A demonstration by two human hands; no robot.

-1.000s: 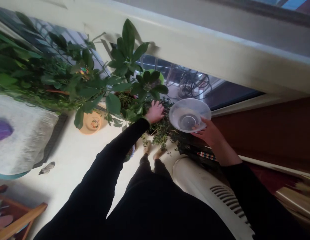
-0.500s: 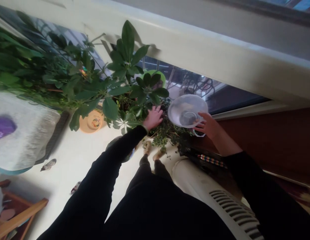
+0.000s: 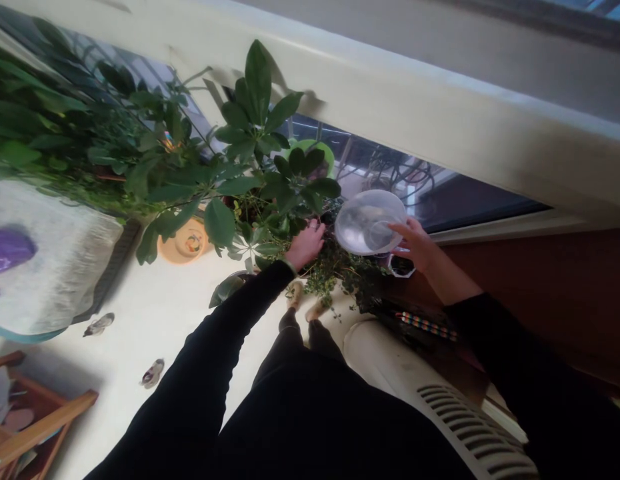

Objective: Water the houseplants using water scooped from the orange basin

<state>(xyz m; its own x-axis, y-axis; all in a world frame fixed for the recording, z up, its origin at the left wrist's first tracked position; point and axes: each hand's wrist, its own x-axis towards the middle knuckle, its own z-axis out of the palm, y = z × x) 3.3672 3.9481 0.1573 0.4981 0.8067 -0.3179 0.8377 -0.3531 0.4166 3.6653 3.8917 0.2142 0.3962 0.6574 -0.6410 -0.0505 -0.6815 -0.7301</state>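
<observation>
A translucent plastic bowl [image 3: 363, 220] is tilted in front of the window glass. My right hand [image 3: 416, 243] grips its right rim, thumb and fingers on the wall. To the left, my left hand [image 3: 306, 245] reaches in among a small-leaved trailing plant [image 3: 330, 270], its fingers curled together; whatever is between them is hidden by the hand and leaves. Broad leaves of an umbrella plant [image 3: 257, 127] rise just beyond the left hand. A small white-rimmed pot [image 3: 401, 263] shows below the bowl, partly covered by my right hand.
An orange basin [image 3: 185, 241] stands on the floor at left, near a padded seat [image 3: 55, 260] with a purple bag [image 3: 10, 250]. A white vented heater [image 3: 390, 363] is close by my right leg. A wooden chair [image 3: 45, 433] and slippers [image 3: 153, 373] lie lower left.
My left hand's fingers have gone from spread to curled among the leaves. The bowl has tipped and shifted slightly left in my right hand.
</observation>
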